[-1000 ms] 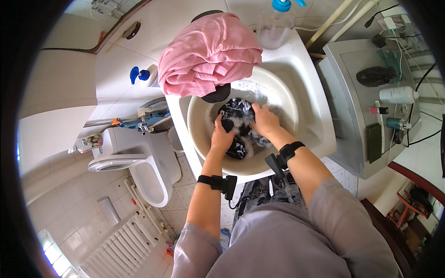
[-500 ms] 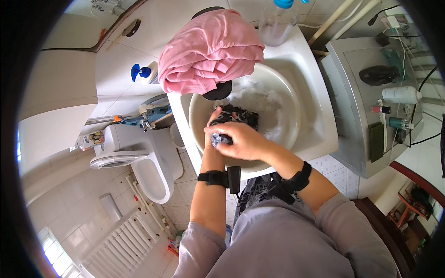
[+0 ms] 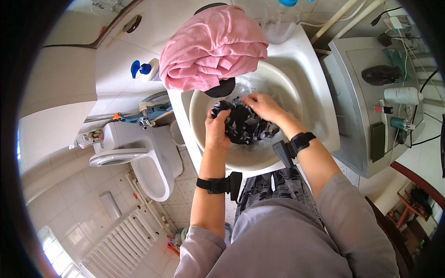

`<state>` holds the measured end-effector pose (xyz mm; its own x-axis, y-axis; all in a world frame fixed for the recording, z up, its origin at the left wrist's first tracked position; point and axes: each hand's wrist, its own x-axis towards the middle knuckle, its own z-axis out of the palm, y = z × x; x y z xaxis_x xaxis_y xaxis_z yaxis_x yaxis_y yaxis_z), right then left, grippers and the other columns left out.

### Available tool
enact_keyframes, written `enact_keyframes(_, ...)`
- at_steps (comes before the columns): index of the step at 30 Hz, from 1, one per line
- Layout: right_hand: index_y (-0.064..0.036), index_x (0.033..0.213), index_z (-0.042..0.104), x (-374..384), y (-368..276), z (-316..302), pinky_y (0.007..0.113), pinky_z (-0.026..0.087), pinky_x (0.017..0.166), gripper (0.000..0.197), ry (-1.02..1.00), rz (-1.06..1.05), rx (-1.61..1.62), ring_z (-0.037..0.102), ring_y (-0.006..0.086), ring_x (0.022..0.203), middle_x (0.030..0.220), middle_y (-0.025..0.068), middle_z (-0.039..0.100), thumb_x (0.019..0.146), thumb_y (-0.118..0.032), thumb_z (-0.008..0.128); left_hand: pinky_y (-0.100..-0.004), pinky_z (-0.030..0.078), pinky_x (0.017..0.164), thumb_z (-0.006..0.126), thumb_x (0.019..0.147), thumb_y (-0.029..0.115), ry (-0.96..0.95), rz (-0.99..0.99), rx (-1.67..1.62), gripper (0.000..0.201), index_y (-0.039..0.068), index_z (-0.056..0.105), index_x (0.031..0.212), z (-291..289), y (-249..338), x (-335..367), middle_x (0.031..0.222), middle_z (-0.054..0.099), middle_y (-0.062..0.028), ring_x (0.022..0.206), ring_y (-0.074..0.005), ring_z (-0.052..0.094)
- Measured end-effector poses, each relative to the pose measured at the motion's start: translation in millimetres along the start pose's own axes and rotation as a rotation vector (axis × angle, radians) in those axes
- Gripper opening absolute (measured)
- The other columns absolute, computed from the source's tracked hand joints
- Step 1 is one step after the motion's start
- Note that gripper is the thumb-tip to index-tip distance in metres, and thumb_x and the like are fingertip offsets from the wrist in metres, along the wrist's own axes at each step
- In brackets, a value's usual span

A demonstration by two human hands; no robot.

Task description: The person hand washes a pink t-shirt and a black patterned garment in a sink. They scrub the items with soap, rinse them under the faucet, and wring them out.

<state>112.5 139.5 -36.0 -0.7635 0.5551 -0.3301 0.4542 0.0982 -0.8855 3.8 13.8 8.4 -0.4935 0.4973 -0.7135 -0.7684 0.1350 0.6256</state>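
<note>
A wet black cloth with pale marks (image 3: pixel 248 126) lies bunched in a round cream basin (image 3: pixel 297 99) with soapy water. My left hand (image 3: pixel 217 127) is closed on a fold at the cloth's left side. At its upper right, my right hand (image 3: pixel 265 107) has its fingers curled down onto the cloth, gripping its edge. The basin sits in a white sink (image 3: pixel 323 120). Just beyond my hands, a pink cloth (image 3: pixel 211 48) is heaped over the sink's far edge, with a black round piece showing under it.
A clear bottle with a blue cap (image 3: pixel 280 23) stands at the sink's far corner. To the left are a pump bottle (image 3: pixel 144 68) and a toilet (image 3: pixel 155 178). On the right, a grey cabinet top (image 3: pixel 354 60) carries bottles and cables.
My hands have moved apart. The right hand has shifted up and right off the left one, and the black cloth is now spread wider between them in the basin.
</note>
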Motion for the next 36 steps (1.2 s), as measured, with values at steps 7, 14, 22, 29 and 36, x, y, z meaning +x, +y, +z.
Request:
enact_keyframes(7,-0.0121,0.115,0.049,-14.0,23.9,27.4,0.043,0.044,0.084,0.042,0.04,0.18,-0.527,0.052,0.0366,0.102,0.112,0.0204,0.048,0.079,-0.029,0.06,-0.0409,0.034,0.099,0.055,0.07,0.008,0.031,0.258,1.416,0.078,0.019,0.023,0.139,-28.8,-35.9,33.0,0.136,0.021,-0.0292,0.121,-0.0444,0.032)
enact_keyframes(14,-0.012,0.119,0.052,-3.6,26.2,8.5,0.036,0.048,0.077,0.049,0.205,0.112,-0.22,0.058,0.0344,0.088,0.108,0.0214,0.054,0.072,-0.001,0.053,-0.0385,0.045,0.087,0.055,0.075,0.003,0.073,-0.075,-0.08,0.049,0.009,0.049,0.124,-20.2,-10.3,31.5,0.109,0.057,-0.0069,0.102,-0.0215,0.054)
enact_keyframes(22,-0.0154,0.109,0.059,-62.6,-92.7,31.0,0.034,0.048,0.065,0.039,-0.044,-0.456,-0.16,0.06,0.0254,0.074,0.092,0.0081,0.057,0.072,-0.027,0.065,-0.0444,0.045,0.086,0.059,0.075,0.054,-0.193,-0.101,-0.139,0.057,0.01,0.053,0.11,-12.2,-8.6,1.9,0.101,0.058,-0.0131,0.094,-0.0278,0.057)
enact_keyframes(29,-0.0083,0.081,0.053,-28.1,-64.0,37.4,0.041,0.047,0.056,0.029,0.229,-0.407,-0.363,0.06,0.0302,0.064,0.072,0.0105,0.06,0.082,-0.037,0.054,-0.0437,0.049,0.078,0.045,0.086,0.029,-0.131,-0.169,-0.527,0.033,0.006,0.051,0.109,-23.2,-38.1,13.7,0.101,0.059,-0.0117,0.093,-0.028,0.059)
enact_keyframes(36,-0.0087,0.087,0.056,-25.1,-31.6,10.0,0.043,0.045,0.06,0.041,0.547,-0.313,-0.444,0.06,0.0343,0.07,0.072,0.0133,0.061,0.084,-0.049,0.049,-0.0379,0.051,0.075,0.047,0.083,0.015,-0.066,-0.173,-0.371,0.026,0.001,0.054,0.104,-1.7,-15.6,-14.4,0.094,0.062,-0.0098,0.084,-0.0244,0.062)
